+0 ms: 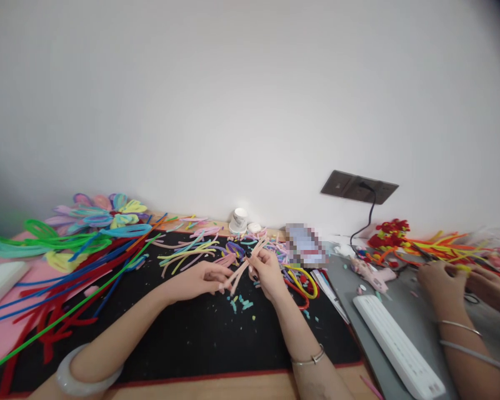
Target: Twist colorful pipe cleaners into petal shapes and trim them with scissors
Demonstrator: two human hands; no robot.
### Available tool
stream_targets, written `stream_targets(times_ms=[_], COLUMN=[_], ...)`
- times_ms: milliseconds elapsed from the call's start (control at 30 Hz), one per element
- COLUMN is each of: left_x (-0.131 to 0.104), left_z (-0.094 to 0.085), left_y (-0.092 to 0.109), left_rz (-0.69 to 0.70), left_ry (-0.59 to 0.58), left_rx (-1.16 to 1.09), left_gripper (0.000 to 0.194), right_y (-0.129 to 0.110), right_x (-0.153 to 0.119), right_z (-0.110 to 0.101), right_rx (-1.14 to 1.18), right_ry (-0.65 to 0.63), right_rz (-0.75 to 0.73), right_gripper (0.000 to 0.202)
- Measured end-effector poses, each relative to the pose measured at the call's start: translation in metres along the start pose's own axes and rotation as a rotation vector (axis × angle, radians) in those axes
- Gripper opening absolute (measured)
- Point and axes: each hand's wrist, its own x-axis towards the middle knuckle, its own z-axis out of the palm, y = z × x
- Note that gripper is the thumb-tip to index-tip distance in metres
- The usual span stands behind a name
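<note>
Head view: left hand (pixel 202 279) and right hand (pixel 269 272) are pinching pale-pink, slender fuzzy strips (pixel 240 275), fingers (pixel 219 286) nearly closed, over the red-edged black mat (pixel 191 339), between near and far edges.

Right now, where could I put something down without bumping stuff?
Mostly bare: black mat between the left forearm and right forearm; grey surface between the white bar and the other person's forearm. Crowded: fuzzy stems beyond the left hand.

Handicraft workplace along the white wall (pixel 233 111) before me: the table (pixel 216 384) bears coloured pipe cleaners (pixel 187 257), a fuzzy multicoloured flower (pixel 108 213), a pink glue gun (pixel 375 275) and trimmed scraps (pixel 245 304) on a black mat (pixel 183 344).
</note>
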Motion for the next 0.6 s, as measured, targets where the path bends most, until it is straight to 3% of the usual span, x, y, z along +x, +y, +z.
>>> stream_targets(times_ms=[67,333,600], left_x=[-0.002,0.005,0.006], left_z=[-0.002,0.016,0.019], left_y=[0.003,0.001,-0.005], left_rz=[-0.032,-0.043,-0.101], left_ry=[-0.005,0.200,0.202], left_rx=[-0.020,0.003,-0.109], left_gripper=[0.037,0.031,0.025], right_y=[-0.002,0.004,0.000], right_x=[-0.002,-0.011,-0.010], right_z=[0.003,0.018,0.017], right_rx=[0.003,-0.135,-0.173], right_ry=[-0.041,-0.174,-0.164], right_rz=[0.035,0.087,0.007], right_gripper=[0.023,0.020,0.019])
